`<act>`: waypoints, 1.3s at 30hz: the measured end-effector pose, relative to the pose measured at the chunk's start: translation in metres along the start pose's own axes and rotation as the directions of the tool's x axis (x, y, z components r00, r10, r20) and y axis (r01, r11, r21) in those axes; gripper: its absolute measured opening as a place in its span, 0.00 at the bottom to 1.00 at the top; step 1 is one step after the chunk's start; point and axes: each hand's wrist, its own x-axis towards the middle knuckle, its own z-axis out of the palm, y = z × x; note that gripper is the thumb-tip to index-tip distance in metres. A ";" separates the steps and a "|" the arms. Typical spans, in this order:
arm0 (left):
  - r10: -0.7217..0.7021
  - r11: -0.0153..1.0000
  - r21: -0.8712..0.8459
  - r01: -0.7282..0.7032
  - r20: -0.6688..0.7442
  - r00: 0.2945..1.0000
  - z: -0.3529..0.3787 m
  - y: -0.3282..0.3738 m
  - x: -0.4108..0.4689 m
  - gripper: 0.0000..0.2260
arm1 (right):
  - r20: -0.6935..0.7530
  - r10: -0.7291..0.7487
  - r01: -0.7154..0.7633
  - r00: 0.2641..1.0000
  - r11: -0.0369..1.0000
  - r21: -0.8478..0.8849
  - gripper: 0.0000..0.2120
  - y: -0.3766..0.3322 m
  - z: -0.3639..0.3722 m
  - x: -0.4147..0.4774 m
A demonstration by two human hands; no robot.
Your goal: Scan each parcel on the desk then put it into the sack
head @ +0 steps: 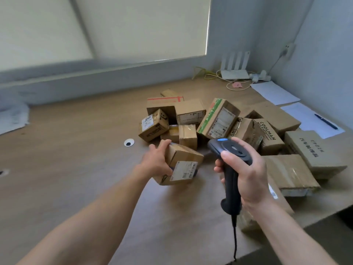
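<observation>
Right hand (246, 175) near the table (76, 150) front edge, fingers clenched round scanner (230, 148) handle, head aimed left. Left hand (156, 161) fingers grasp small parcel (183, 155), tilted so its label (184, 170) faces the scanner, likely mid-scan. Open table to the left for moving. Right edge is crowded by remaining parcels (219, 119), piled from mid-table toward the back. Sack not in view.

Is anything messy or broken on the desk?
The parcels lie in a jumbled heap, several tipped on edge, like the green-taped box leaning on its neighbours. The flat box near the right hand has a ragged-looking front edge.
</observation>
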 end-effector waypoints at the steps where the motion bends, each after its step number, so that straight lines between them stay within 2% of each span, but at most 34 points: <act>1: -0.040 0.999 -0.024 0.039 -0.026 0.999 0.003 -0.014 -0.019 0.47 | 0.037 -0.001 0.001 0.999 1.000 -0.006 0.27 0.000 0.004 -0.007; 6: -0.257 0.947 -0.229 0.223 -0.128 0.958 0.038 -0.071 -0.119 0.41 | 0.193 0.033 -0.029 0.981 0.999 -0.022 0.30 0.005 0.018 -0.048; 9: -0.345 0.920 -0.250 0.301 -0.159 0.925 0.062 -0.097 -0.163 0.35 | 0.249 0.060 -0.048 0.967 0.997 -0.054 0.31 0.012 0.022 -0.069; 12: -0.375 0.921 -0.176 0.348 -0.155 0.914 0.073 -0.107 -0.182 0.27 | 0.297 0.074 -0.055 0.952 0.996 -0.071 0.32 0.017 0.025 -0.086; 16: -0.279 0.957 0.050 0.287 -0.127 0.952 0.064 -0.086 -0.172 0.16 | 0.310 0.092 -0.069 0.946 0.994 -0.084 0.32 0.018 0.027 -0.099; 19: -0.242 0.942 0.229 0.246 -0.048 0.969 0.063 -0.073 -0.157 0.17 | 0.295 0.101 -0.072 0.950 0.992 -0.107 0.30 0.020 0.026 -0.103; 21: -0.257 0.935 0.248 0.254 -0.020 0.966 0.061 -0.070 -0.154 0.19 | 0.284 0.102 -0.073 0.953 0.991 -0.112 0.27 0.021 0.026 -0.105; 24: -0.287 0.951 0.111 0.288 -0.018 0.958 0.055 -0.078 -0.161 0.21 | 0.257 0.099 -0.073 0.961 0.991 -0.109 0.27 0.023 0.030 -0.114; 26: -0.320 0.946 -0.064 0.317 -0.034 0.947 0.050 -0.096 -0.170 0.26 | 0.250 0.099 -0.078 0.963 0.993 -0.092 0.28 0.024 0.038 -0.122; 29: -0.362 0.861 -0.403 0.310 -0.060 0.930 0.042 -0.127 -0.193 0.37 | 0.261 0.095 -0.076 0.961 0.994 -0.080 0.27 0.026 0.060 -0.139; 31: -0.358 0.805 -0.533 0.260 -0.087 0.929 0.033 -0.145 -0.212 0.44 | 0.288 0.083 -0.064 0.954 0.995 -0.074 0.23 0.025 0.079 -0.152; 33: -0.358 0.757 -0.616 0.217 -0.113 0.927 0.022 -0.163 -0.228 0.47 | 0.315 0.074 -0.054 0.946 0.996 -0.071 0.22 0.024 0.100 -0.164; 37: -0.393 0.678 -0.719 0.153 -0.179 0.902 0.000 -0.200 -0.258 0.48 | 0.345 0.066 -0.041 0.936 0.996 -0.078 0.26 0.023 0.144 -0.190; 39: -0.405 0.656 -0.744 0.127 -0.206 0.891 -0.011 -0.216 -0.274 0.48 | 0.369 0.050 -0.025 0.928 0.997 -0.072 0.22 0.023 0.163 -0.204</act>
